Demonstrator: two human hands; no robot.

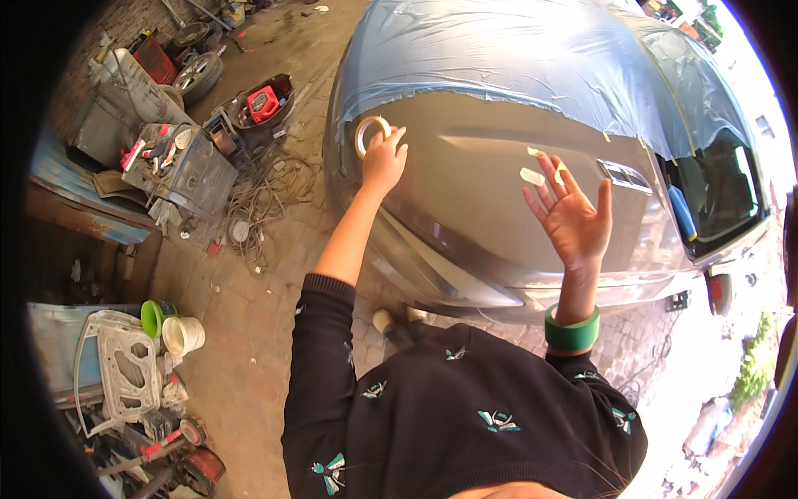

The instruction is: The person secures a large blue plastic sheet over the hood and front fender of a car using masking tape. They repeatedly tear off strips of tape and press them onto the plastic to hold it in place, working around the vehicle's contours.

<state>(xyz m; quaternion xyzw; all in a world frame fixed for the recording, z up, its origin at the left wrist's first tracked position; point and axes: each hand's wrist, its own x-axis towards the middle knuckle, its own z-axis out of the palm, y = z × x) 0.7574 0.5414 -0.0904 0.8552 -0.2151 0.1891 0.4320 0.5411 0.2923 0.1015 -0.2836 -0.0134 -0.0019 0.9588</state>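
Observation:
My left hand (pixel 385 162) grips a roll of masking tape (pixel 359 137) by its ring, over the left edge of a brown-grey car hood (pixel 465 179). Spread fingers show on my right hand (pixel 578 224), palm up above the hood's right part. Short pale strips of tape (pixel 532 176) cling to its fingertips. Around my right wrist sits a green tape roll (pixel 572 333). Thin bluish plastic film (pixel 465 58) covers the far part of the car, its near edge lying across the hood.
A metal cabinet (pixel 195 175) with tools on top and tangled cables (pixel 266 200) lie at left. A green bucket (pixel 154 318), a white bucket (pixel 184 335) and a bare door frame (pixel 125 366) stand lower left. The car's side mirror (pixel 720 293) juts out at right.

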